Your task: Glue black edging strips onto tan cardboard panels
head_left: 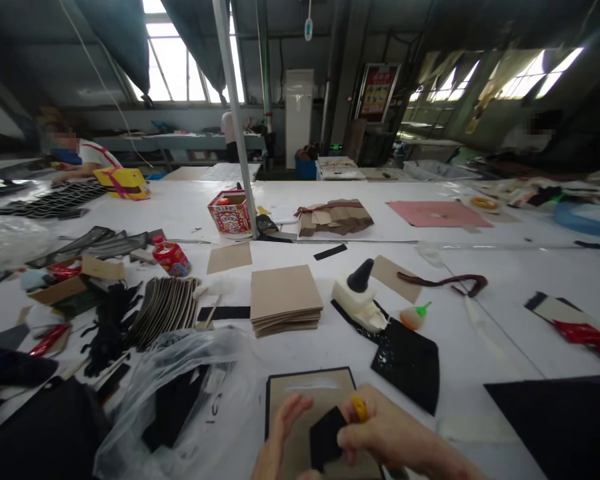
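Observation:
At the bottom edge, my left hand [280,433] and my right hand [385,433] meet over a brown card panel with a black border [310,390]. A small black piece [325,437] sits between them; my left fingers are stretched along its left side. My right hand is closed around a yellow tool [360,408] and also pinches the black piece. Just beyond lie a stack of brown card squares [285,297], a white glue bottle with a black cone tip [357,293], and a black fabric piece [405,363].
A clear plastic bag with black pieces [180,393] lies at my left, beside fanned dark panels [165,307] and a red can [170,257]. A pole [237,120] rises from the white table [480,333]. A person [75,157] works at the far left.

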`<state>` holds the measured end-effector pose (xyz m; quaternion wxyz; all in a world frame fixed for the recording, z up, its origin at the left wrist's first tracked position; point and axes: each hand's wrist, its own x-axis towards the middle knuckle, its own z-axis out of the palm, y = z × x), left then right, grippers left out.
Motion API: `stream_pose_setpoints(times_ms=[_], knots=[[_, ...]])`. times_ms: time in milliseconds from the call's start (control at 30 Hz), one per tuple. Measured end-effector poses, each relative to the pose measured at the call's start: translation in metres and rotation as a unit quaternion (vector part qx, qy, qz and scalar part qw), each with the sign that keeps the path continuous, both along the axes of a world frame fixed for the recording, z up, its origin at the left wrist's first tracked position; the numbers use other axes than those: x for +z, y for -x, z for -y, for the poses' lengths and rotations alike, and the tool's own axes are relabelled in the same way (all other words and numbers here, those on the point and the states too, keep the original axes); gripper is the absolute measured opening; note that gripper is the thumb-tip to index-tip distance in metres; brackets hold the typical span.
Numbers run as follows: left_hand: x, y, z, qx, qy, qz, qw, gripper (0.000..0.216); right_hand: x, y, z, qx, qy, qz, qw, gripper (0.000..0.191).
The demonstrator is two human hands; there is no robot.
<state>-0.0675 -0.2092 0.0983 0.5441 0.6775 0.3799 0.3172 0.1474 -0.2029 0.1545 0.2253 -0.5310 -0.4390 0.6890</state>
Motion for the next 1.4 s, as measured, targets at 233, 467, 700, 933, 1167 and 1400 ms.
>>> stream_pose_setpoints(times_ms=[233, 467, 700, 933, 1167, 1400], knots=[[-0.017, -0.009, -0.027, -0.178, 0.306, 0.029, 0.935, 0.045, -0.014, -0.019, 0.015, -0.085, 0.037, 0.024, 0.995, 0.013], [-0.04, -0.013, -0.027, -0.218, 0.421, 0.087, 0.876, 0.061, -0.028, -0.03, 0.02, -0.058, 0.012, 0.068, 0.996, 0.014], [-0.067, 0.02, -0.04, -0.072, 0.381, -0.019, 0.921, 0.048, -0.069, -0.044, 0.012, -0.116, 0.022, 0.188, 0.975, 0.025], [-0.088, 0.013, -0.062, 0.117, 0.252, -0.173, 0.945, 0.053, -0.117, -0.046, -0.008, -0.134, -0.041, 0.287, 0.948, 0.028], [-0.09, 0.012, -0.074, 0.142, 0.124, -0.265, 0.945, 0.029, -0.139, -0.046, -0.02, -0.129, -0.087, 0.376, 0.914, 0.031], [-0.093, 0.014, -0.077, 0.153, 0.097, -0.327, 0.928, 0.03, -0.149, -0.042, -0.019, -0.118, -0.081, 0.399, 0.906, 0.028]])
